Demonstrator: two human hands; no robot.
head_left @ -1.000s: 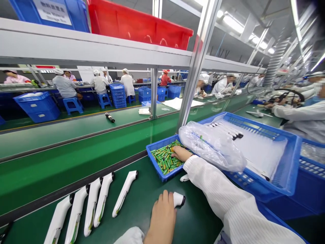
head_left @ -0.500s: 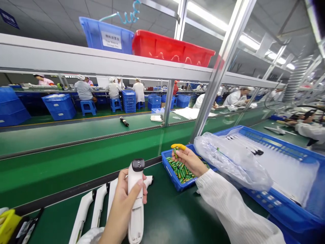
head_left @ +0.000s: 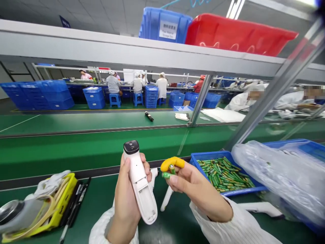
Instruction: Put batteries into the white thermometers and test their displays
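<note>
My left hand (head_left: 125,200) is wrapped round a white forehead thermometer (head_left: 137,166) with a black head, tilted with its back toward me. Its long battery compartment (head_left: 147,201) is uncovered and no battery shows in it. To the right, my right hand (head_left: 196,186) pinches two green batteries (head_left: 172,168) between thumb and fingers, one of which wears a yellow finger cot (head_left: 172,163). The batteries are apart from the thermometer. Behind that hand stands a blue bin (head_left: 194,161) filled with loose green batteries (head_left: 225,173).
More white thermometers (head_left: 167,198) lie on the green bench behind my hands, and another (head_left: 264,207) at right. A yellow tray (head_left: 68,184) and pens (head_left: 76,200) are at left. Clear plastic bags (head_left: 274,169) cover a blue crate (head_left: 312,145). A metal post (head_left: 274,88) rises at right.
My right hand has moved away from the battery bin toward the thermometer, carrying batteries. My left hand has turned the thermometer slightly. The view has swung left.
</note>
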